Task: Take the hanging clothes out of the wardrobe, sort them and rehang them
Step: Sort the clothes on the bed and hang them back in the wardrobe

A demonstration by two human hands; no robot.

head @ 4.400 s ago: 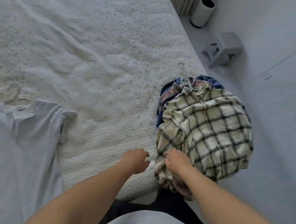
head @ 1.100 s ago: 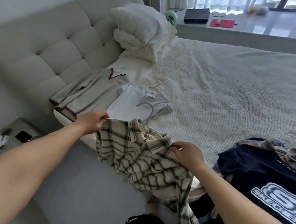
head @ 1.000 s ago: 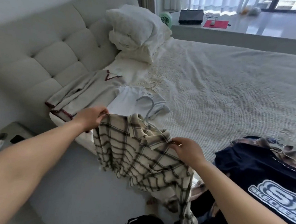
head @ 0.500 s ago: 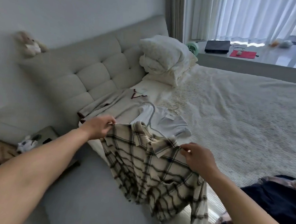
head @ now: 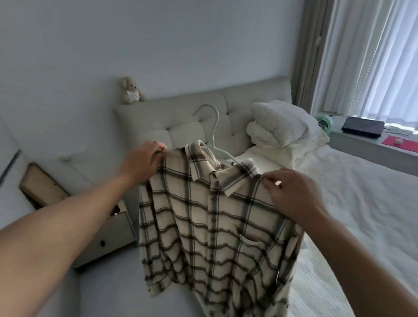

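I lift the plaid shirt (head: 212,233) off the bed (head: 372,219), left hand (head: 142,162) and right hand (head: 294,196) fingers pinching its shoulders, sorting underway.

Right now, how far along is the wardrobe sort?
Done: the plaid shirt is out of the wardrobe, on its hanger. In hand: left hand and right hand pinch its shoulders, holding it up beside the bed. Left: rehanging it; no wardrobe or other clothes in view.
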